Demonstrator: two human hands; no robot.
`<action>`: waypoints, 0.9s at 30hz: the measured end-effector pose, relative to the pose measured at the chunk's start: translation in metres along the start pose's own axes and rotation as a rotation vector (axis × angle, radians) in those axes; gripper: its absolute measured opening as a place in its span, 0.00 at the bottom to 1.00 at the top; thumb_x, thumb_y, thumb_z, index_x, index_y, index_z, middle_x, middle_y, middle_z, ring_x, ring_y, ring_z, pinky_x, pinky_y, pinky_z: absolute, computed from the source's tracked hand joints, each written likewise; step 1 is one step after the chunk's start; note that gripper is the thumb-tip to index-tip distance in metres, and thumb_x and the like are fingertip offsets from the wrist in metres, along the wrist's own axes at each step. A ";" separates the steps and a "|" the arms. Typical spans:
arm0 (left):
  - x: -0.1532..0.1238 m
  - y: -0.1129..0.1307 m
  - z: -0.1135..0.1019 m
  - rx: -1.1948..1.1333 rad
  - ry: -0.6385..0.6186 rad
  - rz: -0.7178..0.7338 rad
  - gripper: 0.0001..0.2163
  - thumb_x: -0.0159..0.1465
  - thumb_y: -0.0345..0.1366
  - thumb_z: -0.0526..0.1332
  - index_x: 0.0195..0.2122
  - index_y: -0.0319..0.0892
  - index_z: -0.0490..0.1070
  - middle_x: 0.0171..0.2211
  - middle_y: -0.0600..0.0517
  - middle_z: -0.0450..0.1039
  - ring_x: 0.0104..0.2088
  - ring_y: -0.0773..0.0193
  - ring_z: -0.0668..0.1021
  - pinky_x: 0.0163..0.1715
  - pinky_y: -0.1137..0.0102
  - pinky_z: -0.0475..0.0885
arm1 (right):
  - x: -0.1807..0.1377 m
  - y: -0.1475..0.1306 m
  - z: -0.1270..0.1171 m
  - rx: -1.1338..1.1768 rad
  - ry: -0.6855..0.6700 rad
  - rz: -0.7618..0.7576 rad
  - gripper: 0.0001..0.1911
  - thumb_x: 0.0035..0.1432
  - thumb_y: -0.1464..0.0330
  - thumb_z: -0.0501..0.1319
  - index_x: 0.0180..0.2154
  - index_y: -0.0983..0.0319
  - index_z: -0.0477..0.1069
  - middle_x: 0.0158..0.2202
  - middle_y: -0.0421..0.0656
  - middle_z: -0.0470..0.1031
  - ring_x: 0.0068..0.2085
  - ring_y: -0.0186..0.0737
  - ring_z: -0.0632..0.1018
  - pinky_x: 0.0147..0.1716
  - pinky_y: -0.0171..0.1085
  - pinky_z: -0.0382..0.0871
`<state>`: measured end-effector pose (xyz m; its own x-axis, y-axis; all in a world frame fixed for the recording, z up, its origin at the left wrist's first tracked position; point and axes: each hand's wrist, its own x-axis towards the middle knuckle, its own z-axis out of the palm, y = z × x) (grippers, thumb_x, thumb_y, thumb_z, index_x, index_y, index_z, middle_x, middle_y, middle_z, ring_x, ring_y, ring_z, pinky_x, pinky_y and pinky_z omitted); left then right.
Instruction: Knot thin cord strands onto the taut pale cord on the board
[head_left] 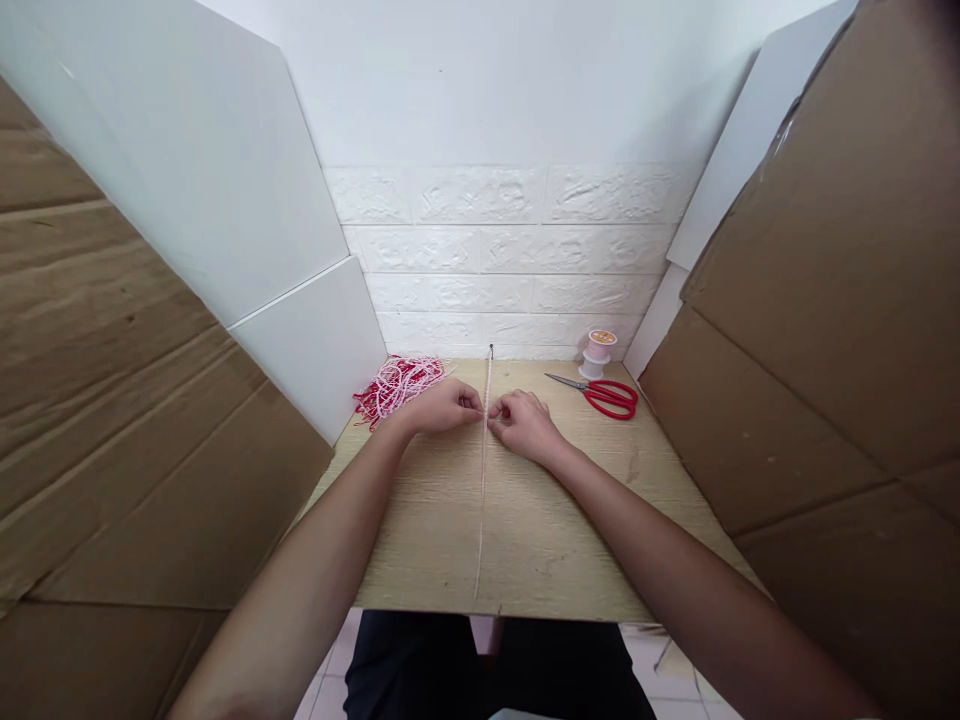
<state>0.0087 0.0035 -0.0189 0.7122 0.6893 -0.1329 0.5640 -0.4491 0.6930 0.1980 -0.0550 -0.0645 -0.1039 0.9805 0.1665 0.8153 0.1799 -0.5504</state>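
A thin pale cord (pixel 481 510) runs straight down the wooden board from a small nail (pixel 491 348) at the back toward the front edge. My left hand (pixel 448 406) is on its left side, thumb and fingertips pinched together. On the other side my right hand (pixel 525 424) is also closed in a pinch, its fingertips close against the cord. Between the two pinches a very fine thread seems to cross the cord, though it is barely visible. The fingers hide its ends.
A tangled pile of red and pink-white cords (pixel 401 388) lies at the back left. Red-handled scissors (pixel 611 398) rest at the back right, before stacked thread spools (pixel 598 352). Cardboard walls (pixel 810 380) flank the board (pixel 555 540), and a white brick-patterned wall (pixel 480 250) closes the back.
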 end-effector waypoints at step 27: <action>0.003 -0.009 0.003 0.093 0.045 -0.048 0.09 0.53 0.37 0.56 0.25 0.38 0.70 0.22 0.55 0.63 0.25 0.70 0.64 0.25 0.73 0.56 | 0.002 -0.002 0.005 0.011 0.050 -0.008 0.04 0.56 0.68 0.61 0.30 0.61 0.73 0.36 0.43 0.75 0.40 0.40 0.70 0.39 0.38 0.55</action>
<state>0.0071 0.0081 -0.0277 0.6655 0.7348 -0.1310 0.6345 -0.4644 0.6178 0.1933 -0.0531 -0.0669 -0.0817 0.9739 0.2119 0.8081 0.1892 -0.5579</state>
